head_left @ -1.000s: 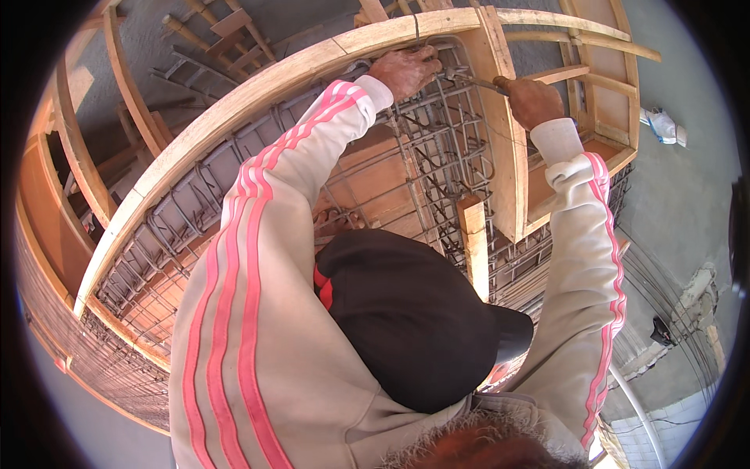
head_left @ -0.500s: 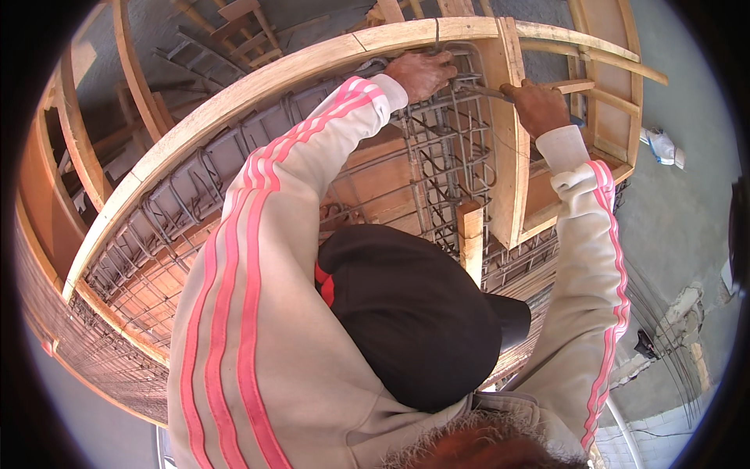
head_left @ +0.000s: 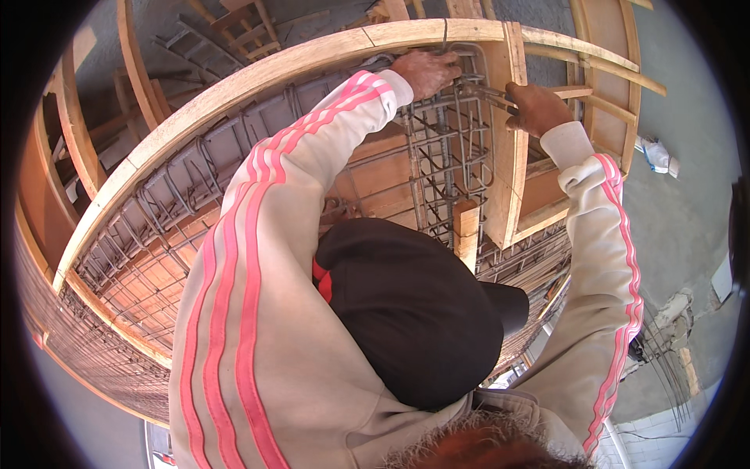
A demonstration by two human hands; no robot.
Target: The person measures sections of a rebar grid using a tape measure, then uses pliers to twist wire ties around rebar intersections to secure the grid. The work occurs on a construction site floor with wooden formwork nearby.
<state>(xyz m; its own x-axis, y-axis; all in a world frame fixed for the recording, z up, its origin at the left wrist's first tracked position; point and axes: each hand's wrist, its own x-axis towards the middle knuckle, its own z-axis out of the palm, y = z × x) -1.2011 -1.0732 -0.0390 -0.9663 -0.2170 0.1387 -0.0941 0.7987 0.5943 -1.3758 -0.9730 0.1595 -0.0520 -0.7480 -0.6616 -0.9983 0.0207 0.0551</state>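
My right hand [head_left: 539, 108] is wrapped round the handles of a pair of pincers [head_left: 491, 96]. The handles stand apart, and the jaws meet the steel bars at the top of a rebar cage [head_left: 447, 148]. Just left of the jaws is my left hand [head_left: 426, 73], its fingers bent and closed against the cage's top bars, under the curved timber edge [head_left: 312, 55]. Whatever lies between those fingers is hidden. Bent bars and stirrups of the cage run down between wooden formwork boards [head_left: 504, 156].
A short timber piece [head_left: 466, 227] stands upright by the cage. A black cap [head_left: 406, 313] covers the middle of the view. More rebar mesh [head_left: 148, 289] fills the formwork at left. A white bag [head_left: 660, 156] lies on the grey floor at right, with thin rods [head_left: 664, 371] below it.
The pincers' handles have spread from close together to apart, with my right hand's fingers loosening around them. My left hand stays at the same place on the cage. The view has shifted slightly.
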